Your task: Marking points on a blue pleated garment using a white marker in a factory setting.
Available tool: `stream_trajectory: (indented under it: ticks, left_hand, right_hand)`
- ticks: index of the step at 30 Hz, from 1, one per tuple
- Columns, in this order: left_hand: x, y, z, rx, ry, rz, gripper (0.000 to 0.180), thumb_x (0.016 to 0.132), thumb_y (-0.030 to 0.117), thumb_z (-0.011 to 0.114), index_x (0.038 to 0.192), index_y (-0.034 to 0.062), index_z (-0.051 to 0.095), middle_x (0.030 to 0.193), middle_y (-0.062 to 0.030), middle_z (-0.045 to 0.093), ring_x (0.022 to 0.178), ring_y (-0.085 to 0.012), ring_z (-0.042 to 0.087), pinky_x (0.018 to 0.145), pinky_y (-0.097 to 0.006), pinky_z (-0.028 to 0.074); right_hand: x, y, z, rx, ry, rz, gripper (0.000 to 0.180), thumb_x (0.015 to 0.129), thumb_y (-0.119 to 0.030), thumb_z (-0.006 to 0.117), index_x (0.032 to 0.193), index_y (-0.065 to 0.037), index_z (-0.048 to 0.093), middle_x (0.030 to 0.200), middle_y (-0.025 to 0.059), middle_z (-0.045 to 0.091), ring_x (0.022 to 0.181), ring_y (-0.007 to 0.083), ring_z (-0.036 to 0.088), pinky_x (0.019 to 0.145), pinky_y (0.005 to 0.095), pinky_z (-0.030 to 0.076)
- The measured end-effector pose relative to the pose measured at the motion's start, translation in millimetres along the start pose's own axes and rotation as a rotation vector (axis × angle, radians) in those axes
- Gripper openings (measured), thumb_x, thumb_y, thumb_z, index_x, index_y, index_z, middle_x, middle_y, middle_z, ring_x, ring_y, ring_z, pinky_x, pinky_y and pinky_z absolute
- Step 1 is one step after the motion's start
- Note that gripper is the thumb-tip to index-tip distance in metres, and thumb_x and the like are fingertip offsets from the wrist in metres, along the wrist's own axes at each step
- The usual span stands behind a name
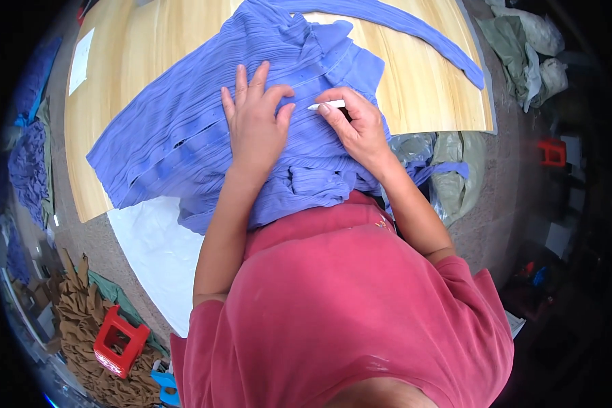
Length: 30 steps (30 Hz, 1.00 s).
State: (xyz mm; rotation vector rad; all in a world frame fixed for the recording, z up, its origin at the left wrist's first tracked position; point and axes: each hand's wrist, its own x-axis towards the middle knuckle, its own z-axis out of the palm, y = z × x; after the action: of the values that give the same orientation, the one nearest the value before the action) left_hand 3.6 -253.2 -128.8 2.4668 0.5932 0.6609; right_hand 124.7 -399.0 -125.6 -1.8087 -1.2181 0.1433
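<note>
A blue-violet pleated garment (183, 146) lies spread over the wooden table and hangs over its near edge. My left hand (257, 115) rests on the cloth with its fingers apart, thumb and forefinger curved toward each other. Just right of it, my right hand (357, 122) pinches a short white marker (332, 105), its pointed tip facing left above the fabric. Whether the tip touches the cloth I cannot tell. A placket-like strip with small slits runs across the garment left of my left hand.
The wood-grain table (428, 95) carries a long blue fabric strip (415, 34) and a white paper (81, 61). White sheeting (156, 251) hangs at the near left. On the floor are brown cloth (81, 319), a red stool (121, 342) and, at far right, stuffed sacks (534, 34).
</note>
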Motion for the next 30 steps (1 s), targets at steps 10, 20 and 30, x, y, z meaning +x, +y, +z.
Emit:
stream_trajectory:
  ticks: [10, 20, 30]
  left_hand:
    - [0, -1, -4, 0.007, -0.064, -0.004, 0.027, 0.077, 0.021, 0.076, 0.101, 0.0191, 0.066, 0.147, -0.0117, 0.044, 0.143, -0.0401, 0.026, 0.112, -0.065, 0.015]
    - [-2, 0, -5, 0.009, -0.05, 0.013, 0.029, 0.076, 0.021, 0.076, 0.103, 0.0168, 0.065, 0.145, -0.0135, 0.044, 0.142, -0.0411, 0.028, 0.111, -0.066, 0.016]
    - [-2, -1, -5, 0.005, -0.043, 0.018, 0.028, 0.077, 0.02, 0.074, 0.103, 0.0157, 0.065, 0.145, -0.014, 0.045, 0.142, -0.0396, 0.028, 0.112, -0.064, 0.016]
  right_hand:
    - [8, -10, -5, 0.079, 0.003, 0.116, 0.014, 0.094, -0.012, 0.063, 0.103, -0.002, 0.065, 0.089, 0.0039, 0.066, 0.081, 0.0094, 0.06, 0.071, 0.0248, 0.048]
    - [11, -14, 10, 0.014, 0.032, 0.049, 0.012, 0.089, -0.009, 0.065, 0.1, -0.003, 0.066, 0.086, 0.0096, 0.065, 0.077, 0.022, 0.062, 0.068, 0.0311, 0.048]
    - [17, -15, 11, -0.132, -0.027, -0.058, 0.01, 0.088, -0.009, 0.067, 0.096, -0.004, 0.065, 0.085, 0.0093, 0.064, 0.075, 0.0235, 0.062, 0.065, 0.0324, 0.048]
